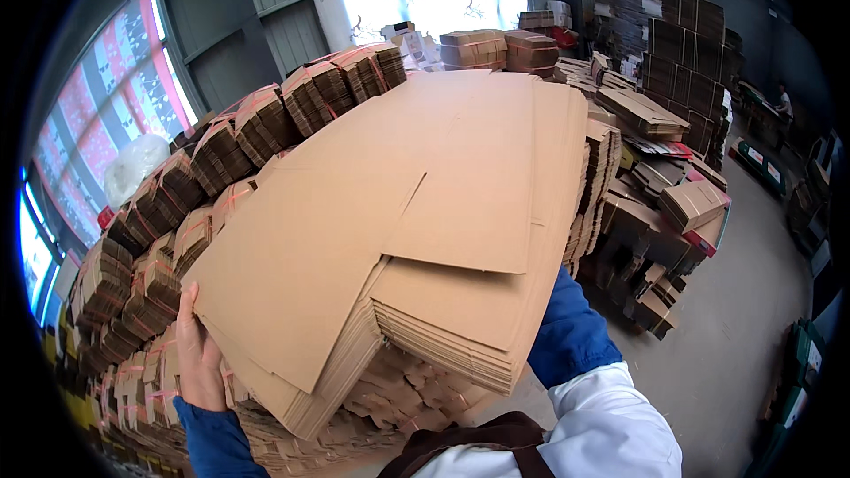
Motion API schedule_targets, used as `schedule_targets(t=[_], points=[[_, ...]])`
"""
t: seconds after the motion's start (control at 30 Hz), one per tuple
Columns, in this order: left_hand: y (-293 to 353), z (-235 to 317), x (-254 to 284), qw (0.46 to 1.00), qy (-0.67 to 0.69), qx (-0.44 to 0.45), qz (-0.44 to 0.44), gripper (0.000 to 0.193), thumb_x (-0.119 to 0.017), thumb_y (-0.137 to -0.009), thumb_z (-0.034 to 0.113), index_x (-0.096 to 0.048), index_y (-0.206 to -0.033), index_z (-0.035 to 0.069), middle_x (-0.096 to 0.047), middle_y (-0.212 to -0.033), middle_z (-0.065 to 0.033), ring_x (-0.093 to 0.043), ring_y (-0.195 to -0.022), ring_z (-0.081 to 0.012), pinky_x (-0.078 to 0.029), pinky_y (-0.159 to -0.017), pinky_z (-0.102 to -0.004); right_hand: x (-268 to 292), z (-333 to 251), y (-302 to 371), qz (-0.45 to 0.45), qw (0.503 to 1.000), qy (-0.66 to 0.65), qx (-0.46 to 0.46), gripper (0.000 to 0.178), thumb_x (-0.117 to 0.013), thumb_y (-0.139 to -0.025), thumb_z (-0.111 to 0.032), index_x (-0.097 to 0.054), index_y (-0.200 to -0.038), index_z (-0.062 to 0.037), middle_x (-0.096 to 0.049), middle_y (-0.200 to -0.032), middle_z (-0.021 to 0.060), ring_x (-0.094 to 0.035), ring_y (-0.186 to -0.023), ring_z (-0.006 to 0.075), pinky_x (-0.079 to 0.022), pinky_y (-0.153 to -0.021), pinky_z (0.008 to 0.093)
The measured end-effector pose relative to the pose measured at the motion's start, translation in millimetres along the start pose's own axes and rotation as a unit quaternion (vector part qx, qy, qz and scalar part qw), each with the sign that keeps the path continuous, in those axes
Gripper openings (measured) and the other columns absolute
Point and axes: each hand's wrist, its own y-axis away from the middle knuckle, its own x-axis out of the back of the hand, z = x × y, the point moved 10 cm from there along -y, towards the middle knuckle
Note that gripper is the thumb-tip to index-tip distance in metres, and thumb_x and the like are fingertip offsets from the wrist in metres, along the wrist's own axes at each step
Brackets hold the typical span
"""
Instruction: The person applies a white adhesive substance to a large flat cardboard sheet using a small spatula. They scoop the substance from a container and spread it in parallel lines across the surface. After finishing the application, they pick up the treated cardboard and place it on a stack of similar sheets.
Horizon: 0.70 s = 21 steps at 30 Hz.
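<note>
A thick stack of flat brown cardboard sheets (460, 150) fills the middle of the view, tilted in front of me. Its near side has a wide notch where the layered edges show, and the top sheet lies askew with a short slit in it. My left hand (199, 350) grips the left corner of the stack, thumb at the edge and the other fingers partly hidden. On the right side, my blue sleeve cuff (571, 332) reaches behind the stack. The cardboard covers my right hand, so its fingers do not show.
Strapped bundles of cardboard (257, 128) are piled along the left and below. Taller bundles (691, 44) stand at the back right, with loose boxes (695, 204) nearer on that side. A grey floor (735, 301) runs along the right, with dark green crates (801, 363) at its edge.
</note>
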Motion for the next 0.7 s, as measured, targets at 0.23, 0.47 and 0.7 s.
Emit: schedule_targets(t=[0.23, 0.47, 0.7], points=[[126.9, -12.9, -16.0, 0.995, -0.010, -0.090, 0.047, 0.051, -0.060, -0.096, 0.033, -0.050, -0.134, 0.000, -0.061, -0.126, -0.0116, -0.059, -0.115, -0.0238, -0.047, -0.099, -0.0382, 9.3, -3.3, 11.3, -0.029, 0.997, 0.000, -0.065, 0.053, -0.048, -0.100, -0.049, -0.054, -0.130, -0.0052, -0.061, -0.122, 0.0131, -0.061, -0.109, 0.0247, -0.054, -0.094, 0.0367], [198.8, -16.4, 12.7, 0.989, 0.000, -0.135, 0.059, 0.055, -0.060, -0.095, 0.037, -0.050, -0.134, 0.000, -0.062, -0.124, -0.0128, -0.063, -0.107, -0.0233, -0.054, -0.090, -0.0346, 19.9, -15.0, 27.9, -0.031, 0.995, -0.002, -0.100, 0.053, -0.048, -0.100, -0.049, -0.054, -0.130, -0.0052, -0.062, -0.122, 0.0130, -0.061, -0.108, 0.0245, -0.054, -0.094, 0.0365], [203.2, -38.3, 29.5, 0.993, 0.003, -0.121, -0.006, 0.058, -0.060, -0.095, 0.043, -0.051, -0.134, 0.001, -0.064, -0.119, -0.0125, -0.066, -0.099, -0.0223, -0.057, -0.080, -0.0332, 52.6, -35.8, 78.1, 0.013, 0.994, 0.019, -0.107, 0.053, -0.048, -0.100, -0.049, -0.054, -0.130, -0.0052, -0.062, -0.122, 0.0129, -0.061, -0.108, 0.0243, -0.054, -0.093, 0.0364]])
